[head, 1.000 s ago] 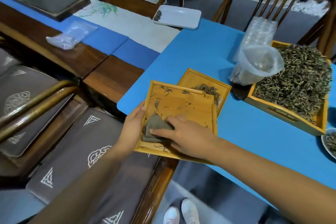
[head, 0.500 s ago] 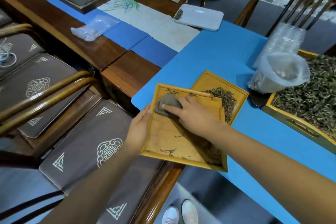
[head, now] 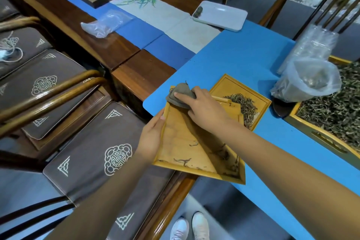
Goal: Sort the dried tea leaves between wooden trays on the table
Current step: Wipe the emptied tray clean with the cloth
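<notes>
Nearly swept — right hand (head: 204, 111) pressing grey cloth (head: 180, 94) at near tray's (head: 194, 171) far end, left hand (head: 152, 138) gripping its edge; few leaves (head: 224, 152) left.

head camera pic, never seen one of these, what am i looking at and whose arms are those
No machine here: a person wears a wide-angle camera on the head, so you look down along their own two bare arms. The shoes at the bottom are theirs too.

The left hand grips the left edge of a wooden tray that juts over the corner of the blue table. The right hand presses a grey cloth onto the tray's far end. A few tea strands lie near its close edge.

Behind it sits a smaller tray with a pile of dried tea. To the right are a clear plastic bag and a big tray of tea. Further back lies a white tray.
</notes>
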Demonstrator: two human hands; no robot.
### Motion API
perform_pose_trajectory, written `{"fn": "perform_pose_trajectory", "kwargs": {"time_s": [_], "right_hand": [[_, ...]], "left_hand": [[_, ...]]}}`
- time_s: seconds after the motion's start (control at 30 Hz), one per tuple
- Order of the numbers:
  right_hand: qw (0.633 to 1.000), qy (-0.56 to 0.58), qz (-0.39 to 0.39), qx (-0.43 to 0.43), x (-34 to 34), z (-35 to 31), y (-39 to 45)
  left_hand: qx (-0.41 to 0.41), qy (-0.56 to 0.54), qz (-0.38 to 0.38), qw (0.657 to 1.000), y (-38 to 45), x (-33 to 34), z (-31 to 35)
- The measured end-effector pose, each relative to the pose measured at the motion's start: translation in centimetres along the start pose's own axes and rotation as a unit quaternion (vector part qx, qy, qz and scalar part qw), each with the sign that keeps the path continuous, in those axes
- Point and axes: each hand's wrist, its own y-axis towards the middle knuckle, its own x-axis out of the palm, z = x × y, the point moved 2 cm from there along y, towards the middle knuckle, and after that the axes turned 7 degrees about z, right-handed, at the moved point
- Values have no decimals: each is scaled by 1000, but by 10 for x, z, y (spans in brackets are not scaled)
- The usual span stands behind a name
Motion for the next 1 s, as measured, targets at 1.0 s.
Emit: {"fn": "perform_pose_trajectory", "kwargs": {"time_s": [1.0], "right_hand": [[996,-89,-7,12,14,40,-10]], "left_hand": [[37,105,66,992,-3,-12,11]]}}
